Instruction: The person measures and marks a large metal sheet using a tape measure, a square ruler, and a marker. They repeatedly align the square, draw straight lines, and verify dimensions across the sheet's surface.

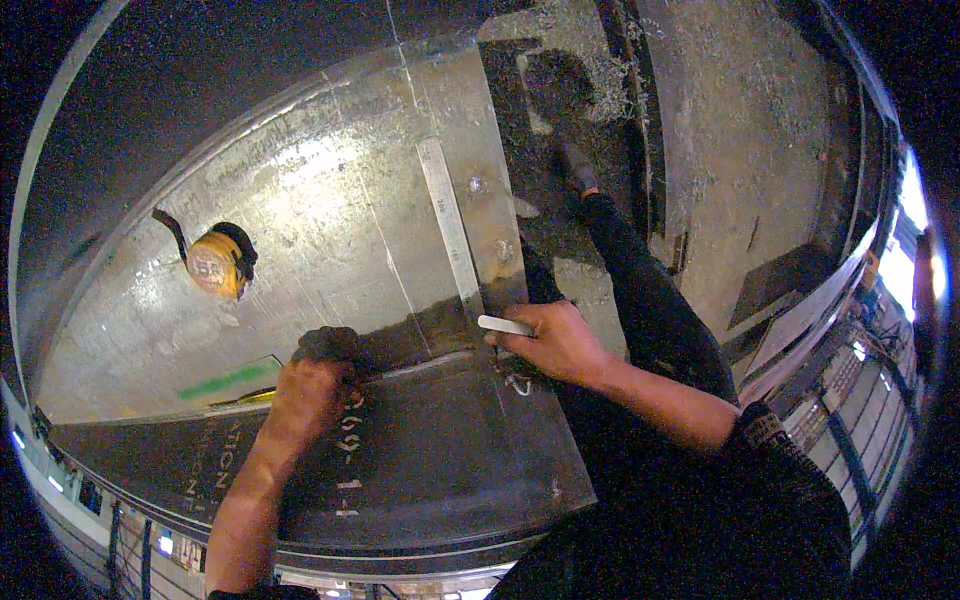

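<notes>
My right hand (pixel 560 345) is closed around a short white stick (pixel 506 326), like a chalk or marker, at the plate's right edge. Just above it, a steel ruler (pixel 452 225) lies lengthwise on the shiny metal plate (pixel 340 220). My left hand (pixel 312 393) rests lower on the metal, fingers curled in; whether they hold anything is hidden. A dark patch, perhaps its shadow, sits directly beyond the knuckles. Beside that hand lies a thin yellow-edged strip (pixel 258 396), partly covered. Farther left on the plate is a yellow and black tape measure (pixel 219 264).
Nearer me, a dark metal section (pixel 440 450) carries white painted marks. A green paint streak (pixel 230 381) and fine scribed lines mark the plate. My leg (pixel 650 275) stands right of the plate's edge, over a floor (pixel 740 150) strewn with metal shavings.
</notes>
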Demonstrator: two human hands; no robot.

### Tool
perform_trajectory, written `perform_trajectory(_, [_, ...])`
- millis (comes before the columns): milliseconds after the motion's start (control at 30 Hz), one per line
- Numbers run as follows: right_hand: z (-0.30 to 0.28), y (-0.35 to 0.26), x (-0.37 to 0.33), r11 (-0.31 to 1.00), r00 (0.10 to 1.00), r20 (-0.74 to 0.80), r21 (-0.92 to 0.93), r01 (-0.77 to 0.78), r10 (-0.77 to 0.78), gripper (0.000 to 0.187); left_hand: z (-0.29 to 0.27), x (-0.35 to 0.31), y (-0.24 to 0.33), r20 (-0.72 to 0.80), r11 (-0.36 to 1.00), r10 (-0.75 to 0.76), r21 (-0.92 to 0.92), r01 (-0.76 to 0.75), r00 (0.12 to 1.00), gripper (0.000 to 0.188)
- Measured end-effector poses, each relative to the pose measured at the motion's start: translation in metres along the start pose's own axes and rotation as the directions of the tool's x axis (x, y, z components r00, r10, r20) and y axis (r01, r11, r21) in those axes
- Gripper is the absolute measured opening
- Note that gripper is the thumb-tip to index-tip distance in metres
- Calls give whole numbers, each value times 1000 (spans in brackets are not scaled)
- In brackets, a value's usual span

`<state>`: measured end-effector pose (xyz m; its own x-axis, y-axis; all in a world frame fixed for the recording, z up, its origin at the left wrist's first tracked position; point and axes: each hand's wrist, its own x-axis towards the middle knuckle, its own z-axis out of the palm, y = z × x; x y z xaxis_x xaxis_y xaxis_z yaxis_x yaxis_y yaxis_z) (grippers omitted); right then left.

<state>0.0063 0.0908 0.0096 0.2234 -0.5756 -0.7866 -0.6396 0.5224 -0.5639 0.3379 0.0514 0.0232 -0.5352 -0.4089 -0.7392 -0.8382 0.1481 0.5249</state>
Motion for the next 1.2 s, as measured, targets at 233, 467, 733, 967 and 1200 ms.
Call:
perform_trajectory(233, [3,4,3,999,1000,19,-37,-8,9,31,-1,2,3,-7,1000,10,9,-10,1000,25])
perform_trajectory(467, [5,5,5,999,1000,26,-29,-12,13,34,7,-3,-8,-19,999,-13,-50,12,1000,16])
perform_trajectory(733, [5,7,4,1000,1000,9,18,13,-13,32,13,-4,-14,-100,1000,23,7,-22,995,21])
perform_trajectory(967, [-4,-4,-6,999,999,34,-50,15,-13,33,14,-5,-17,45,999,-42,13,42,998,42])
perform_trajectory(1200, [-36,-12,-29,923,977,61,-322,212,-203,31,16,-4,-14,88,990,-122,75,116,989,31])
